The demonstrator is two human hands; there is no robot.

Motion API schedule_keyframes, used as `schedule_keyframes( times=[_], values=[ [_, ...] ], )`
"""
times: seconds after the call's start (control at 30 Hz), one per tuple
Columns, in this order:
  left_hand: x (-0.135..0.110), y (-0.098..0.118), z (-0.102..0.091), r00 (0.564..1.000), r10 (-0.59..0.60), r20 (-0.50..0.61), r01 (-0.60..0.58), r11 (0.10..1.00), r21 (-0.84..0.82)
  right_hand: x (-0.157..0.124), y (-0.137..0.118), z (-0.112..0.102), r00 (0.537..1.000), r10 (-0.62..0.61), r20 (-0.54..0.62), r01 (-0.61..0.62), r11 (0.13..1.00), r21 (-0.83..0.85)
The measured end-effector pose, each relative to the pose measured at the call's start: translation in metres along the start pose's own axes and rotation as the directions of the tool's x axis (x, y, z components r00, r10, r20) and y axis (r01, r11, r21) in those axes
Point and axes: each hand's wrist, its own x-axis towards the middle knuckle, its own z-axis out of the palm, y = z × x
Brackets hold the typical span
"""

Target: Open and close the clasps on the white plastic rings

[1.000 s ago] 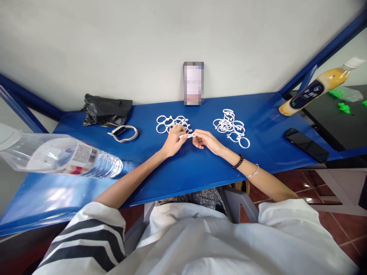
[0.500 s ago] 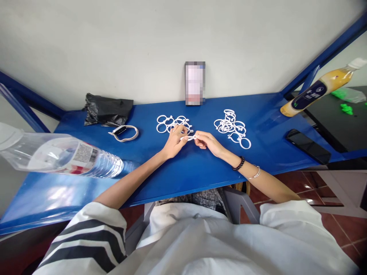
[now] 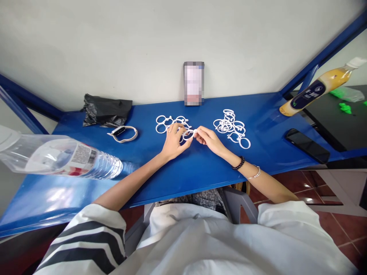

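Ring [image 3: 187, 134], white plastic, held between both hands just above the blue table [image 3: 200, 168], straight out from the upright phone [image 3: 194, 83] toward the person. Left hand [image 3: 172, 142] closes thumb and fingers on the ring's left side. Right hand [image 3: 210, 139] pinches a small knob at its right end with thumb and forefinger. Both grips are closed on the one ring, and no fingers are spread free. The ring's long axis runs left to right, roughly parallel to the wall behind the upright phone, so the two hands face each other along it. The hoop lies nearer the left hand and the knob end nearer the right. Whether the hoop is joined shut at the knob cannot be told at this size. Left pile [image 3: 164, 123] of like rings lies in front of the upright phone and to its left, touching or just behind the left fingers. Right pile [image 3: 232, 128] lies in front of the phone and to its right, near the right hand but apart from it. Farther left of the phone: watch [image 3: 123, 133], black bag [image 3: 106, 110], water bottle [image 3: 63, 156]. Farther right: dark phone [image 3: 307, 145], juice bottle [image 3: 315, 91].
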Motion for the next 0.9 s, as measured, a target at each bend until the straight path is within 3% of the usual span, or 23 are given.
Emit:
schedule_keyframes(
  times=[0.1,0.2,0.3,0.4,0.5,0.73,0.9],
  values=[
    [-0.001,0.0,0.002,0.993,-0.082,-0.088,0.09,0.993,0.083,0.002,0.001,-0.009,0.984,-0.128,-0.124,0.063,0.903,-0.426],
    [-0.001,0.0,0.003,0.978,-0.174,-0.118,0.19,0.971,0.144,0.004,0.001,-0.021,0.961,-0.228,-0.159,0.017,0.62,-0.785],
    [-0.001,0.001,0.002,0.964,-0.254,-0.083,0.266,0.942,0.206,0.004,0.001,-0.03,0.955,-0.216,-0.204,-0.116,0.362,-0.925],
    [0.0,0.003,0.001,0.956,-0.286,-0.066,0.294,0.928,0.23,0.003,0.001,-0.036,0.952,-0.188,-0.241,-0.198,0.221,-0.955],
    [0.0,0.004,0.001,0.955,-0.287,-0.068,0.295,0.929,0.224,0.003,0.003,-0.038,0.958,-0.168,-0.233,-0.202,0.183,-0.962],
    [-0.001,0.003,0.001,0.967,-0.242,-0.083,0.254,0.945,0.206,0.002,0.008,-0.037,0.957,-0.213,-0.197,-0.153,0.205,-0.967],
    [-0.001,0.003,0.002,0.981,-0.162,-0.107,0.182,0.961,0.21,0.003,0.005,-0.036,0.952,-0.245,-0.182,-0.097,0.321,-0.942]
  ],
)
